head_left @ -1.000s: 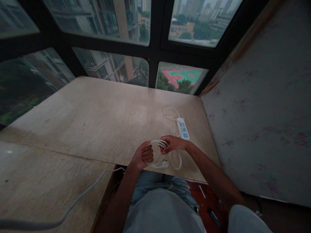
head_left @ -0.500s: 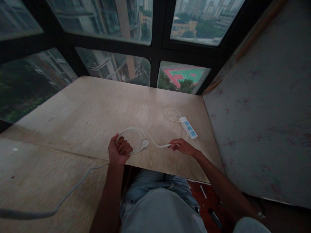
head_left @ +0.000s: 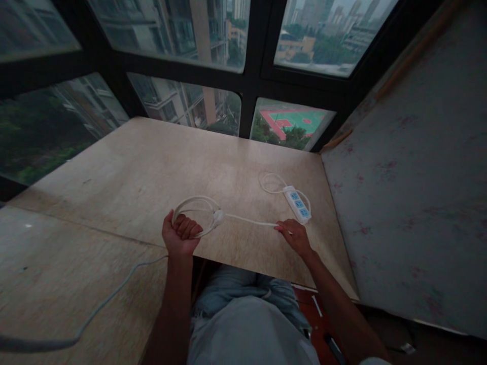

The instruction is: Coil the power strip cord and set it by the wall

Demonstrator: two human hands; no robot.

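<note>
Fingers (head_left: pixel 186 228) of the left hand (head_left: pixel 178 240) are curled into a fist, and we see them clamped around a coil of white cord (head_left: pixel 196 197). At the coil's side toward the right hand (head_left: pixel 297 237) we find the white plug (head_left: pixel 218 218); whether it touches the table (head_left: pixel 133 167), we cannot tell. From near this plug one length of cord runs, almost straight, to the right hand, whose fingertips (head_left: pixel 284 223) are pinched together on it. Just beyond these fingertips we see the blue-and-white power strip (head_left: pixel 298 205) lying on the table, and a loose loop of cord (head_left: pixel 270 175) rests next to its far end. Nearer to us than the left fingers, and to their left, passes a grey cable (head_left: pixel 101 305). Well beyond both hands stand dark window frames (head_left: pixel 252 83); right of all fingers we see a flowered wall (head_left: pixel 411 177).
</note>
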